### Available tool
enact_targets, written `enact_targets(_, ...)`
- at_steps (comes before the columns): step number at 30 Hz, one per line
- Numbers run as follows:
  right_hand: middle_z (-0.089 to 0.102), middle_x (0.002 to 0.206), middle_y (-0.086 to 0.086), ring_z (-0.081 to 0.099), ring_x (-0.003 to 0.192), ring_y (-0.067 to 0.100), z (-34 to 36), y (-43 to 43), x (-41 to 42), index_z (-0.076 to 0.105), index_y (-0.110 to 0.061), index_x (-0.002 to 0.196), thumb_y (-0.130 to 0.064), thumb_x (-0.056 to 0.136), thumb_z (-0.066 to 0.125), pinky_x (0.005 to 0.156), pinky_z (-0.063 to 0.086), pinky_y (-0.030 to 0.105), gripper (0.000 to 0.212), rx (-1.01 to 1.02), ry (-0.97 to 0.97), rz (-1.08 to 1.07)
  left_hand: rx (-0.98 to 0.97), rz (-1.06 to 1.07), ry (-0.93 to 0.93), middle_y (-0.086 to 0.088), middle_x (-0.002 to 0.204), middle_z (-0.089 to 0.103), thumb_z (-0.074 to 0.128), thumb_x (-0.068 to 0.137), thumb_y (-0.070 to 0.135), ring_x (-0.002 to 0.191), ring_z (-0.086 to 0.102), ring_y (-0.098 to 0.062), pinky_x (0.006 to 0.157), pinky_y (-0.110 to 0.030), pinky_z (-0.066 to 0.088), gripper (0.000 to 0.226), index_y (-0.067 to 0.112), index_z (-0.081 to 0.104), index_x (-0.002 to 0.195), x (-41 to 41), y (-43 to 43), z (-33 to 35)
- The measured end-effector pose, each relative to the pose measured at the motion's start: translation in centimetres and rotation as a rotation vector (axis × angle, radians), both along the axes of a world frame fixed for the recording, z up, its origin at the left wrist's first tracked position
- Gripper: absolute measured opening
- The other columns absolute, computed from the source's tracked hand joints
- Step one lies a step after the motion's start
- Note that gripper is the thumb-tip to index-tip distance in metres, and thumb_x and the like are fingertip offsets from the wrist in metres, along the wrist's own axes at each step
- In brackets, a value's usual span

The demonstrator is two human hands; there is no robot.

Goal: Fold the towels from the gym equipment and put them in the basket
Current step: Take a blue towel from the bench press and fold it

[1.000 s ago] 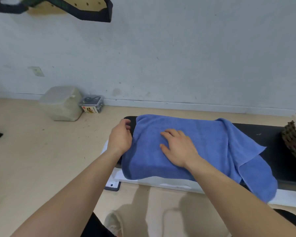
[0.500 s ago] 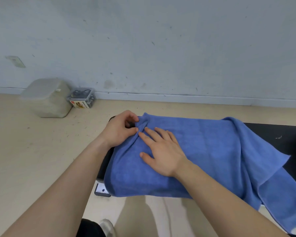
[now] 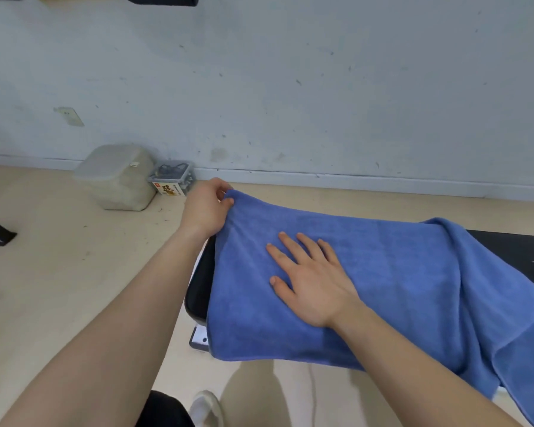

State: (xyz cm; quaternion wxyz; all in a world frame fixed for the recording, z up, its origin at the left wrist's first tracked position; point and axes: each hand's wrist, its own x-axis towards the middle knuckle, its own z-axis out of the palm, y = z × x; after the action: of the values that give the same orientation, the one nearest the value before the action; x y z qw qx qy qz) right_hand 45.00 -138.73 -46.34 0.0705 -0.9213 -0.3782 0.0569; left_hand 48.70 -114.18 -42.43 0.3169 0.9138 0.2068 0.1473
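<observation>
My left hand (image 3: 205, 208) pinches the blue towel (image 3: 383, 272) corner; my right hand (image 3: 312, 278) presses flat on it atop the worktop (image 3: 199, 291).

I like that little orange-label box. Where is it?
In the head view, the little clear box sits on the floor at the left, by the wall, beside the pale tub, just beyond the left hand pinching the blue towel.
</observation>
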Motion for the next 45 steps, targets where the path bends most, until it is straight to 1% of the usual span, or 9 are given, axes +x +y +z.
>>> enact_targets(3, -0.003, 0.167, -0.007, -0.001, 0.154, 0.023, -0.2, 0.2, 0.1, 0.004, -0.037, 0.158, -0.061, 0.085, -0.004, 0.123, 0.002, 0.048, 0.077, -0.006, -0.003, 0.002, 0.073, 0.047, 0.097, -0.001, 0.108, 0.064, 0.062, 0.093, 0.017, 0.103, 0.061, -0.022, 0.079, -0.029, 0.043, 0.024, 0.017, 0.062, 0.117, -0.3, -0.3, -1.2)
enact_targets(6, -0.004, 0.167, -0.006, -0.002, 0.154, 0.024, -0.3, 0.6, 0.2, 0.004, -0.036, 0.158, -0.061, 0.083, -0.006, 0.123, 0.001, 0.049, 0.080, -0.009, -0.002, -0.009, 0.204, 0.122, 0.043, -0.004, 0.133, 0.053, 0.052, 0.097, 0.021, 0.120, 0.052, -0.024, 0.093, -0.040, 0.047, 0.036, 0.019, 0.054, 0.133, -2.5, -1.7, -2.0)
enact_targets(9, -0.003, 0.168, -0.004, -0.004, 0.154, 0.024, -0.2, 1.2, 0.0, 0.004, -0.034, 0.159, -0.061, 0.081, -0.009, 0.123, -0.002, 0.050, 0.083, 0.009, 0.007, -0.031, 0.247, 0.071, 0.059, -0.005, 0.143, 0.047, 0.046, 0.098, 0.020, 0.129, 0.046, -0.027, 0.102, -0.042, 0.043, 0.040, 0.016, 0.052, 0.137, -4.6, -3.7, -2.1)
enact_targets(14, -0.003, 0.168, -0.001, -0.004, 0.154, 0.026, -0.4, 2.4, -0.3, 0.006, -0.032, 0.159, -0.058, 0.092, 0.000, 0.122, -0.002, 0.051, 0.072, 0.015, -0.025, -0.087, 0.226, -0.030, 0.169, -0.010, 0.163, 0.022, 0.036, 0.104, 0.032, 0.151, 0.017, -0.025, 0.122, -0.039, 0.017, 0.055, 0.009, 0.029, 0.153, -6.9, -6.6, -2.7)
enact_targets(17, -0.004, 0.168, 0.000, -0.007, 0.154, 0.025, -0.4, 2.9, -0.4, 0.007, -0.031, 0.159, -0.053, 0.102, 0.018, 0.123, -0.003, 0.051, 0.062, 0.025, -0.006, -0.102, 0.299, -0.095, 0.322, -0.004, 0.167, 0.004, 0.021, 0.104, 0.050, 0.154, 0.000, -0.019, 0.123, -0.043, 0.003, 0.064, 0.018, 0.012, 0.159, -7.6, -6.3, -3.9)
enact_targets(22, -0.004, 0.168, 0.002, -0.007, 0.154, 0.025, -0.3, 3.4, -0.5, 0.008, -0.028, 0.160, -0.056, 0.102, 0.021, 0.123, -0.002, 0.050, 0.065, 0.037, 0.016, -0.085, 0.382, -0.165, 0.405, 0.003, 0.167, -0.007, 0.016, 0.100, 0.062, 0.153, -0.008, -0.014, 0.123, -0.044, -0.004, 0.071, 0.026, 0.002, 0.159, -6.7, -4.2, -4.0)
enact_targets(31, 0.016, 0.166, 0.005, 0.014, 0.152, 0.024, 1.8, 0.9, 0.4, 0.022, -0.020, 0.157, -0.050, 0.101, 0.036, 0.124, 0.009, 0.043, 0.065, 0.179, 0.059, -0.151, 0.525, -0.195, 0.277, -0.006, 0.165, 0.017, 0.031, 0.101, 0.053, 0.153, 0.011, -0.020, 0.123, -0.044, 0.006, 0.067, 0.015, 0.025, 0.155, -6.2, -5.9, -2.8)
enact_targets(39, 0.032, 0.159, 0.004, 0.031, 0.144, 0.027, 4.5, -11.3, -0.1, 0.034, -0.022, 0.153, -0.046, 0.098, 0.046, 0.120, 0.019, 0.041, 0.061, 0.191, -0.009, -0.371, 0.427, -0.479, 0.115, -0.005, 0.156, 0.038, 0.047, 0.100, 0.040, 0.139, 0.041, -0.026, 0.115, -0.041, 0.031, 0.054, 0.013, 0.043, 0.146, -5.6, -16.9, -0.5)
enact_targets(45, 0.046, 0.145, 0.003, 0.041, 0.131, 0.028, 5.9, -23.3, -1.2, 0.043, -0.021, 0.146, -0.035, 0.097, 0.050, 0.106, 0.040, 0.041, 0.051, 0.263, 0.019, -0.605, 0.203, -0.707, -0.069, 0.002, 0.125, 0.060, 0.050, 0.099, 0.024, 0.115, 0.055, -0.018, 0.095, -0.038, 0.046, 0.025, 0.020, 0.061, 0.121, -3.8, -28.4, 1.5)
